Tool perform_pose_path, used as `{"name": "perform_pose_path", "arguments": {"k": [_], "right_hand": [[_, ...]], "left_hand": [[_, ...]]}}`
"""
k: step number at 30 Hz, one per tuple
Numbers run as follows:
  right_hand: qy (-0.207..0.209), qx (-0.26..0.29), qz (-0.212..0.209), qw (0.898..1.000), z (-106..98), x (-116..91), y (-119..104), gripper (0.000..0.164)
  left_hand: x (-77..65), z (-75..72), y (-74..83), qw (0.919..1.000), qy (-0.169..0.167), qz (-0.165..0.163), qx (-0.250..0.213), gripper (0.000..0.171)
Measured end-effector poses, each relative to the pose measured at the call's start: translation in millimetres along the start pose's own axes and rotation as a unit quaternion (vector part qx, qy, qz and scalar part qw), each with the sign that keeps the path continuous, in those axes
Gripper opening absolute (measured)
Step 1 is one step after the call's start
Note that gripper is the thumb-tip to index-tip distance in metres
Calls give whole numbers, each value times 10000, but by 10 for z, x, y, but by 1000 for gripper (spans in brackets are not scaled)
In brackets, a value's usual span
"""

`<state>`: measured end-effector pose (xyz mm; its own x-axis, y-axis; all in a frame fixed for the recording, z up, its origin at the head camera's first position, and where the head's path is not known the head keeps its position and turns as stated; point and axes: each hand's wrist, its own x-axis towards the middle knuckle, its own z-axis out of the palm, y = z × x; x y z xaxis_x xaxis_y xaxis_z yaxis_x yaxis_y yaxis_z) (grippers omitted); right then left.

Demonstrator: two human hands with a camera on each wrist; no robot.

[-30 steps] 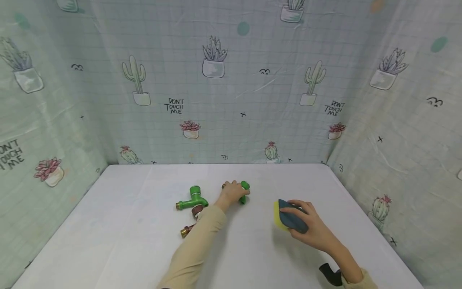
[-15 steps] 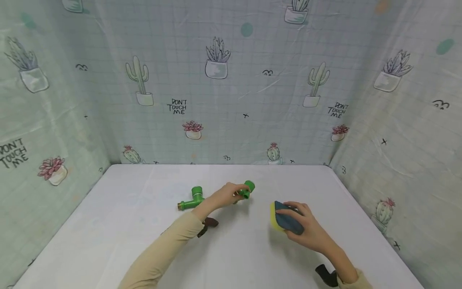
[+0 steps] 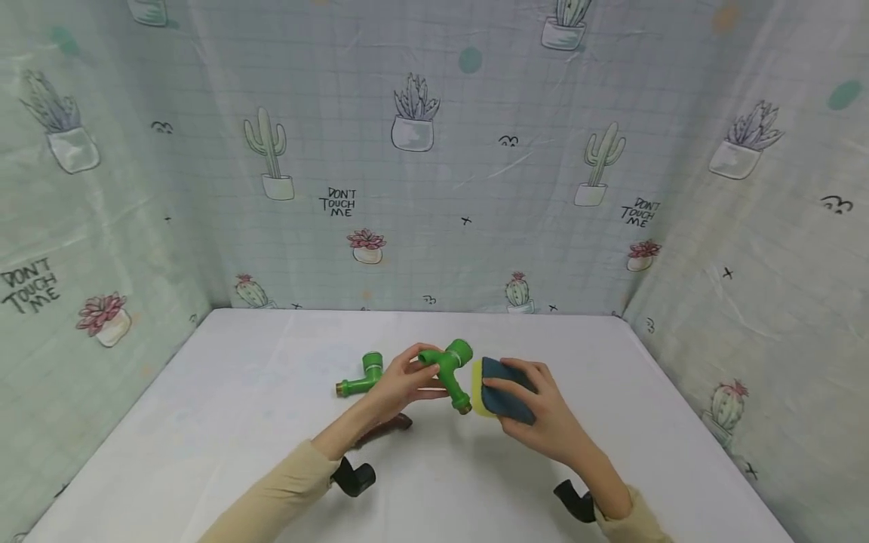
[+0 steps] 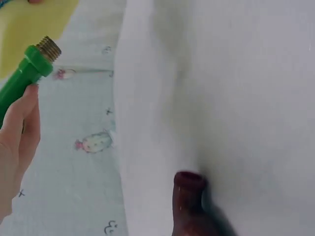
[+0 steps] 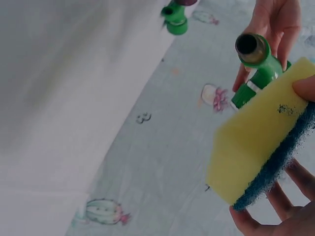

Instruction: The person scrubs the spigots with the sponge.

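My left hand (image 3: 400,386) holds a green tap (image 3: 448,366) above the table, its brass threaded end (image 4: 48,48) pointing down to the right in the head view. In my right hand (image 3: 546,415) is a sponge (image 3: 509,392), yellow on one side and dark blue and rough on the other. The yellow face is turned toward the tap, close to its threaded end; contact cannot be made out. The right wrist view shows fingers on the blue layer and thumb on the yellow side of the sponge (image 5: 261,132), with the tap (image 5: 263,69) just beyond.
Another green tap (image 3: 356,386) lies on the white table (image 3: 434,483), left of my left hand. A brown fitting (image 3: 390,428) and a black elbow-shaped piece (image 3: 354,479) lie beside the left forearm. Another black elbow piece (image 3: 575,501) is by the right wrist. Cactus-print cloth (image 3: 407,188) surrounds the table.
My left hand has lifted the green tap from the table and turned it toward the sponge. My right hand has moved left and slightly up with the sponge, so both are close together.
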<state>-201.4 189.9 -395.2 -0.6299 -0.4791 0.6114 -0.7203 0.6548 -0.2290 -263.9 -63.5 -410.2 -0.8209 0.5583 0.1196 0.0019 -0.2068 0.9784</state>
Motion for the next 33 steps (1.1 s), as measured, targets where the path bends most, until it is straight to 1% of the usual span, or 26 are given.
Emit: {"name": "perform_pose_path", "arguments": {"k": [1, 3, 5, 7, 9, 11, 13, 14, 16, 18, 20, 23, 27, 30, 33], "right_hand": [[24, -30, -92, 10000, 14, 28, -30, 57], [59, -103, -250, 9996, 44, 72, -77, 58], [56, -167, -352, 9992, 65, 99, -113, 59], [45, -199, -441, 9988, 73, 115, -143, 60], [20, -243, -542, 9982, 73, 124, -166, 61], [-65, -326, -633, 9974, 70, 127, -183, 61], [-134, -399, -753, 9963, 68, 128, -199, 62], [-167, -437, -808, 9956, 67, 128, -209, 62], [-220, -503, -897, 9945, 67, 125, -230, 62], [-253, -568, -970, 9933, 72, 120, -248, 63], [-289, -651, -1019, 9922, 84, 113, -256, 64], [-300, -710, -1038, 9916, 108, 102, -253, 65], [-241, -678, -1036, 9920, 132, 104, -266, 65], [-199, -619, -1017, 9927, 147, 117, -287, 65], [-173, -562, -997, 9933, 161, 129, -312, 65]], "left_hand": [[-37, 13, 18, 9996, -16, -94, -268, 26], [-109, 40, 62, 9960, -135, -250, -841, 19], [-175, 56, 110, 9883, -290, -412, -1442, 14], [-226, 55, 151, 9786, -426, -561, -1934, 22], [-262, 46, 184, 9753, -466, -663, -2057, 30], [-281, 25, 190, 9772, -451, -757, -1931, 24], [-296, 0, 174, 9818, -443, -837, -1648, 16], [-302, -17, 159, 9833, -459, -881, -1524, 21], [-306, -59, 123, 9846, -559, -986, -1333, 38], [-309, -88, 101, 9856, -540, -1149, -1117, 56], [-308, -99, 100, 9867, -486, -1285, -865, 61], [-317, -71, 114, 9884, -277, -1397, -523, 59], [-352, -10, 116, 9899, -79, -1367, -368, 54], [-384, 46, 117, 9888, 152, -1396, -500, 52], [-410, 94, 124, 9879, 435, -1366, -587, 57]]}}
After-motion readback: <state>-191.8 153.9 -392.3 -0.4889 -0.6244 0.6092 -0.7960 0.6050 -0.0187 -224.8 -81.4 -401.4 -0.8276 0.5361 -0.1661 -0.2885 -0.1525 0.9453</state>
